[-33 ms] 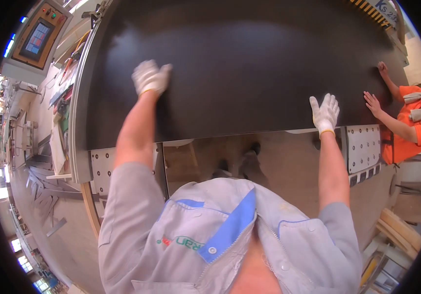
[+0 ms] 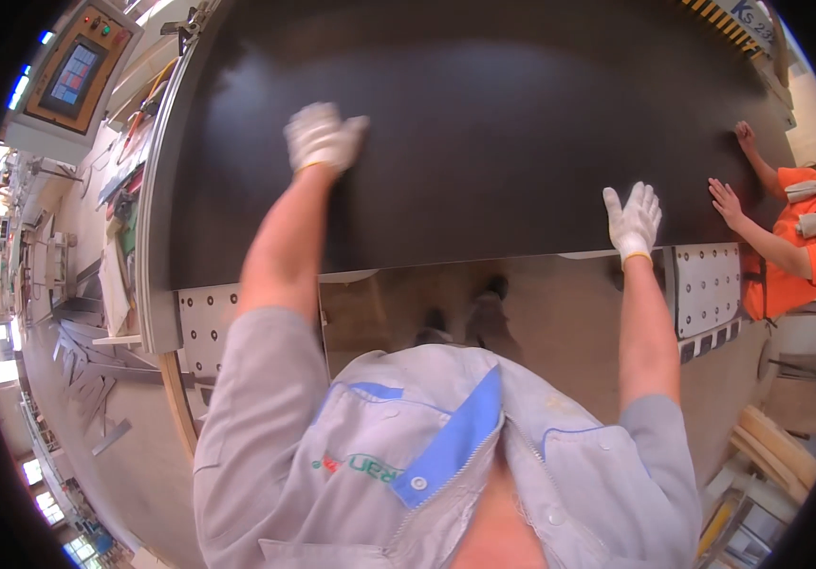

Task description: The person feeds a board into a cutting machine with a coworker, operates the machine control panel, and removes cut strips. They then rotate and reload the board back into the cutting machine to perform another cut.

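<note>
A large dark, smooth panel [image 2: 484,142] lies flat across the machine table and fills the upper middle. My left hand [image 2: 323,142], in a white work glove, is over the panel's left part with the thumb spread from the fingers. It looks slightly blurred, and whether it presses on the surface I cannot tell. Near the front edge, toward the right, my gloved right hand [image 2: 633,220] rests palm down on the panel with fingers apart. Neither hand grips anything.
At the right, a co-worker in an orange shirt [image 2: 806,248] has bare hands on the panel's right end. A control box with a screen [image 2: 71,74] stands far left. White perforated table supports [image 2: 708,284] show under the front edge. Boards [image 2: 776,446] lie at lower right.
My left hand has moved to the right and slightly away from me over the panel. My right hand and the co-worker's hands have stayed nearly where they were.
</note>
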The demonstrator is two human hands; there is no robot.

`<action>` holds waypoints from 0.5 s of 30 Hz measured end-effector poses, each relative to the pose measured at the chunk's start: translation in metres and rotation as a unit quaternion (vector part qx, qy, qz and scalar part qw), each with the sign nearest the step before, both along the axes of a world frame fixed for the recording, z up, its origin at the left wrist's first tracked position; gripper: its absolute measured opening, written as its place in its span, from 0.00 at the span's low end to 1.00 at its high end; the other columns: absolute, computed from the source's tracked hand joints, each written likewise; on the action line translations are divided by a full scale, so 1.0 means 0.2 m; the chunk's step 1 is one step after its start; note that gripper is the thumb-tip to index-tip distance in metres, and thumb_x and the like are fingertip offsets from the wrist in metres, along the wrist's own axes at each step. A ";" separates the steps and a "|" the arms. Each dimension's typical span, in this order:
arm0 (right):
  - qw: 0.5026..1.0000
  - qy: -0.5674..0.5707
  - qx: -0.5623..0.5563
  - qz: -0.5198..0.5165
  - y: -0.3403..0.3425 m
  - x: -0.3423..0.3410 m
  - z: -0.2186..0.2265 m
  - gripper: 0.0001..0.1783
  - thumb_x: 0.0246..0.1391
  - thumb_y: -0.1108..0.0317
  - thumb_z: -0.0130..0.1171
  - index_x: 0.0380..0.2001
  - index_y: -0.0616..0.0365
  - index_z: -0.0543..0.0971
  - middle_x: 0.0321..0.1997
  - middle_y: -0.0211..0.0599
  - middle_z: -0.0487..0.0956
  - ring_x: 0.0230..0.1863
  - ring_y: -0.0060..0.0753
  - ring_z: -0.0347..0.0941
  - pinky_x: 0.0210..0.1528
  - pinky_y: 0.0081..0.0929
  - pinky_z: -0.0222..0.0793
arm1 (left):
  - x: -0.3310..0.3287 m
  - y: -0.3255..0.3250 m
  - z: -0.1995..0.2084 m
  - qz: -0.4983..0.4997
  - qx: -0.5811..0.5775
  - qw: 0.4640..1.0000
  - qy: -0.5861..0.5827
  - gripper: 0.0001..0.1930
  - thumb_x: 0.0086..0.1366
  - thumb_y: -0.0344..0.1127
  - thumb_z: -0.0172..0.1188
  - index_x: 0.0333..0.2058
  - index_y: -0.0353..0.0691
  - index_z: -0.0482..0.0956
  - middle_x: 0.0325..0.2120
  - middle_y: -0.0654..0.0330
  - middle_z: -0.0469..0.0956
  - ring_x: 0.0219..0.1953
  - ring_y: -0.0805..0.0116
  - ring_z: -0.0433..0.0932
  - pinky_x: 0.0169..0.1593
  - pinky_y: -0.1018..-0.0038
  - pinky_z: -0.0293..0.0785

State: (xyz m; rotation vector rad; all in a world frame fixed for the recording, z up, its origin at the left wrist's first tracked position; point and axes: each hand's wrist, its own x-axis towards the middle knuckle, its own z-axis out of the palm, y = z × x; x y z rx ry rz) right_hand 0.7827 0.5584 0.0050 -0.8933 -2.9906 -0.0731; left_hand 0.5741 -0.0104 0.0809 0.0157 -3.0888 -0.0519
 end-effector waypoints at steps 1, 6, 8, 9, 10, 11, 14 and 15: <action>1.000 0.008 -0.003 0.006 -0.02 -0.01 0.01 0.62 0.80 0.19 0.47 0.92 0.62 0.59 0.98 0.57 0.56 0.98 0.61 0.45 0.98 0.53 0.38 | -0.01 0.22 -0.04 -0.082 0.011 0.996 0.041 0.35 0.76 0.70 0.66 0.53 0.39 0.94 0.59 0.45 0.89 0.66 0.41 0.85 0.69 0.45 0.79; 1.000 0.009 -0.013 0.002 -0.02 0.01 0.00 0.59 0.81 0.22 0.48 0.91 0.62 0.61 0.97 0.57 0.57 0.98 0.61 0.46 0.98 0.53 0.38 | 0.51 1.40 -0.03 -0.442 0.133 0.887 -0.013 0.32 0.67 0.65 0.70 0.52 0.39 0.92 0.63 0.48 0.85 0.69 0.44 0.78 0.74 0.48 0.71; 1.000 0.011 -0.010 0.016 -0.05 -0.04 0.03 0.59 0.81 0.23 0.48 0.91 0.62 0.61 0.97 0.57 0.57 0.98 0.60 0.47 0.98 0.53 0.38 | 0.81 1.69 -0.31 -0.513 0.236 0.812 0.148 0.33 0.67 0.65 0.70 0.54 0.39 0.92 0.62 0.50 0.85 0.68 0.47 0.78 0.76 0.50 0.69; 0.999 0.012 -0.004 0.030 -0.08 -0.09 0.06 0.58 0.81 0.23 0.48 0.91 0.62 0.61 0.97 0.57 0.57 0.98 0.60 0.47 0.98 0.53 0.39 | 0.87 1.75 -0.54 -0.488 0.302 0.754 0.319 0.33 0.67 0.64 0.70 0.54 0.38 0.92 0.62 0.50 0.85 0.68 0.48 0.79 0.77 0.50 0.70; 1.000 0.015 -0.002 0.028 -0.07 -0.09 0.03 0.58 0.81 0.22 0.48 0.91 0.61 0.62 0.97 0.57 0.58 0.98 0.61 0.47 0.97 0.53 0.39 | 0.83 1.70 -0.53 -0.483 0.298 0.760 0.318 0.33 0.67 0.64 0.70 0.54 0.38 0.92 0.62 0.50 0.85 0.68 0.48 0.79 0.77 0.50 0.70; 1.000 0.012 -0.001 0.016 -0.04 -0.05 -0.01 0.58 0.81 0.22 0.47 0.91 0.61 0.63 0.97 0.57 0.58 0.97 0.61 0.48 0.97 0.54 0.39 | 0.77 1.63 -0.40 -0.525 0.259 0.796 0.154 0.32 0.68 0.64 0.70 0.53 0.38 0.92 0.62 0.50 0.85 0.68 0.48 0.79 0.76 0.51 0.70; 1.000 0.017 -0.004 0.002 0.02 0.03 -0.04 0.58 0.82 0.21 0.45 0.91 0.60 0.62 0.97 0.56 0.57 0.98 0.60 0.47 0.97 0.54 0.38 | 0.51 1.16 -0.03 -0.433 0.183 0.883 -0.015 0.28 0.69 0.61 0.72 0.50 0.40 0.92 0.60 0.49 0.86 0.68 0.47 0.79 0.72 0.52 0.74; 1.000 0.018 -0.003 0.015 0.01 0.00 -0.03 0.58 0.82 0.21 0.45 0.91 0.60 0.62 0.97 0.56 0.57 0.98 0.60 0.47 0.97 0.54 0.38 | 0.40 0.94 0.02 -0.369 0.131 0.920 -0.031 0.28 0.70 0.61 0.72 0.53 0.40 0.92 0.61 0.49 0.85 0.68 0.46 0.79 0.73 0.51 0.74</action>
